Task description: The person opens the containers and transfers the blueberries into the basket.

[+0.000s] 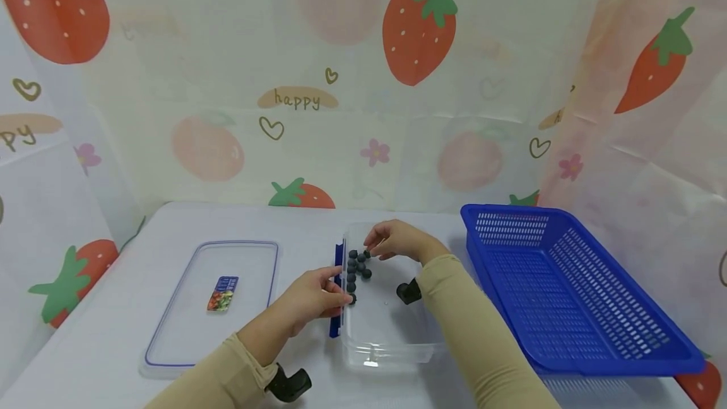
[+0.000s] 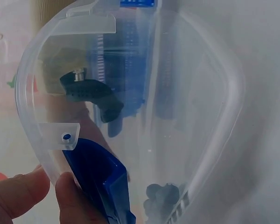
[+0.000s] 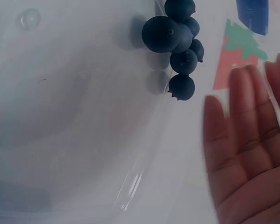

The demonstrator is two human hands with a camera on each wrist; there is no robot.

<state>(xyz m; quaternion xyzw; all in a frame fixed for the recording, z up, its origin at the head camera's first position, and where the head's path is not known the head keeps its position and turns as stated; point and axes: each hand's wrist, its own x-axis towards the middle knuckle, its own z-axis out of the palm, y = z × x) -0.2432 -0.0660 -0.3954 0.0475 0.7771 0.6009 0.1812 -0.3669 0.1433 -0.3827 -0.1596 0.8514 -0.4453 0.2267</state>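
Note:
A clear plastic box stands mid-table, a blue latch along its left side. Several blueberries lie inside against that side, roughly in a line, clustered toward the far end. My left hand holds the left rim beside the latch; in the left wrist view its thumb and a finger lie on either side of the rim. Over the far left corner is my right hand, fingertips right at the farthest berries. The right wrist view shows its fingers extended beside the blueberries, with nothing between them.
A clear lid with a blue seal and a small printed label lies on the left. To the right stands a blue slotted basket, close beside the right sleeve. Behind the table hangs a strawberry-printed sheet.

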